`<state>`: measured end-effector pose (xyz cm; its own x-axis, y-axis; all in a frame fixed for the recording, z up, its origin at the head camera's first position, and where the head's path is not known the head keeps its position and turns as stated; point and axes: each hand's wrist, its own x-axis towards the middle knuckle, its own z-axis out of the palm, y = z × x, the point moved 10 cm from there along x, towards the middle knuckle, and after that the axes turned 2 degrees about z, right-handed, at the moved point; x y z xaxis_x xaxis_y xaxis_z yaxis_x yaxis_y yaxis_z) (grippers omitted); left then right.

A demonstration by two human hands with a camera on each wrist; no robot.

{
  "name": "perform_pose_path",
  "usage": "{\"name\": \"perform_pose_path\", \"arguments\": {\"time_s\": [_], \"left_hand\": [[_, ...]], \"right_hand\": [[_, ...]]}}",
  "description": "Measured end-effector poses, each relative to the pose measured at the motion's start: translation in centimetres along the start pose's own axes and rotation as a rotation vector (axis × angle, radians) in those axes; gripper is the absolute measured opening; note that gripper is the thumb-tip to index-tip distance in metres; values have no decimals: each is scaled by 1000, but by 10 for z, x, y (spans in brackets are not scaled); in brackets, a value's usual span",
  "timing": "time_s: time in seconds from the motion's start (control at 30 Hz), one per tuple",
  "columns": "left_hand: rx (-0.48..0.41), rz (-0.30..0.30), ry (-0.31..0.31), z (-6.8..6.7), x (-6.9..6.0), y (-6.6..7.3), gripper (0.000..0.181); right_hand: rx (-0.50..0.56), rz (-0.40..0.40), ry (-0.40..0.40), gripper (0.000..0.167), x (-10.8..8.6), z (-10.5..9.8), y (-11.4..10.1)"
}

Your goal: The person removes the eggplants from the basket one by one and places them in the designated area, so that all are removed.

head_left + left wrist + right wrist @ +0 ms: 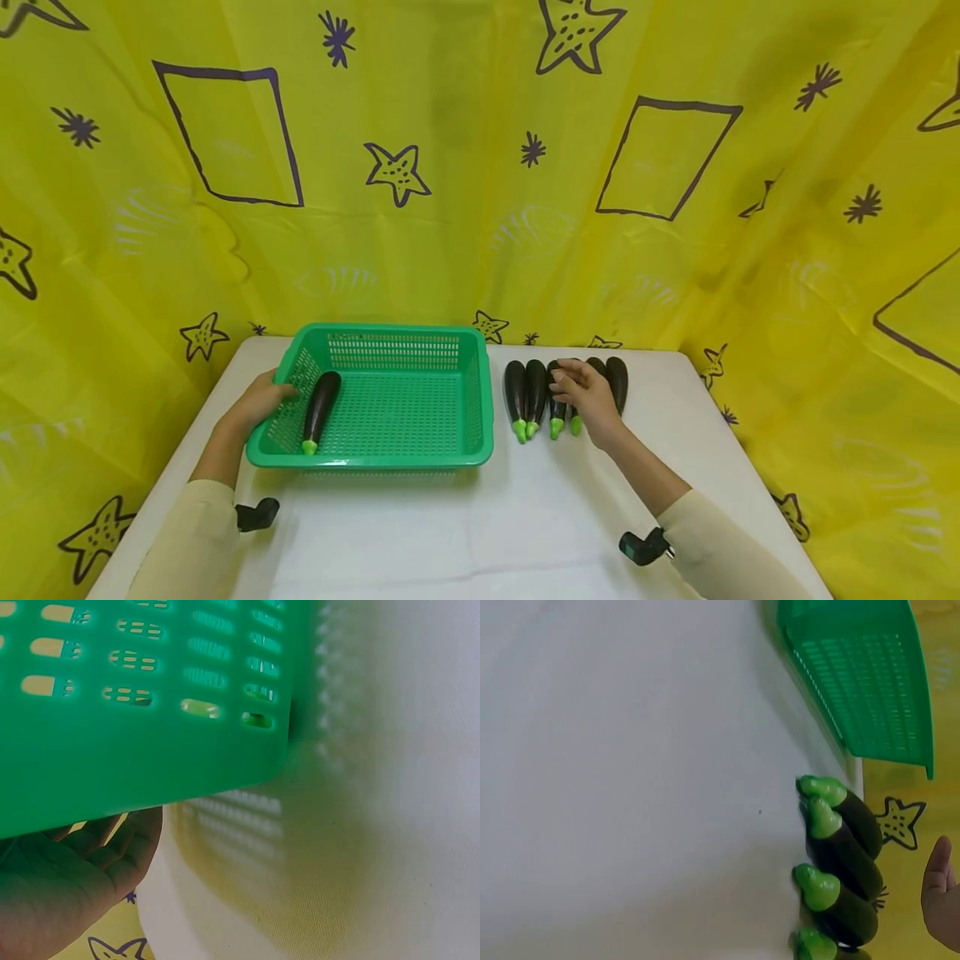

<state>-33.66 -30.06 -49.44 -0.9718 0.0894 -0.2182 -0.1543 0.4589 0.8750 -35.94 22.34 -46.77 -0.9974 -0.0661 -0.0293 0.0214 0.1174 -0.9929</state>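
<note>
A green plastic basket [405, 408] stands on the left part of the table. My left hand [258, 400] grips its left rim, thumb over the inner side. The left wrist view shows the fingers outside, near the basket wall [112, 769]. One dark eggplant [322, 407] lies inside, along the left wall, green stem end towards me. To the basket's right, several eggplants [515, 390] lie side by side in a row. Above them is my right hand [588, 402], fingers loosely bent and holding nothing; it partly hides those in the middle. In the right wrist view it appears apart from the eggplants [847, 862].
The table [525, 517] has a white cover. A yellow curtain [450, 250] with star and square drawings hangs behind the table and along both sides. Each sleeve carries a small black wrist device, one at the left [257, 514] and one at the right [645, 547].
</note>
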Motion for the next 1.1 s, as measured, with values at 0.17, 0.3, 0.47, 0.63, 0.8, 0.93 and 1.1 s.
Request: {"name": "perform_pose_path", "arguments": {"time_s": [0.17, 0.3, 0.47, 0.63, 0.8, 0.93, 1.1], "left_hand": [[-5, 4, -4, 0, 0, 0, 62], [-17, 3, -4, 1, 0, 1, 63], [-16, 6, -4, 3, 1, 1, 63], [-16, 0, -5, 3, 3, 0, 63], [-9, 0, 1, 1, 4, 0, 61], [-15, -1, -3, 1, 4, -1, 62], [0, -12, -2, 1, 2, -3, 61]], "right_hand": [[90, 7, -34, 43, -4, 23, -4], [136, -6, -65, 43, -9, 44, -11], [172, -12, -104, 45, -12, 68, -16], [170, -36, -136, 43, -12, 87, -22], [162, -59, -184, 47, -11, 109, -30], [167, -69, -205, 48, -11, 124, -34], [215, -70, -231, 49, -5, 144, -35]]}}
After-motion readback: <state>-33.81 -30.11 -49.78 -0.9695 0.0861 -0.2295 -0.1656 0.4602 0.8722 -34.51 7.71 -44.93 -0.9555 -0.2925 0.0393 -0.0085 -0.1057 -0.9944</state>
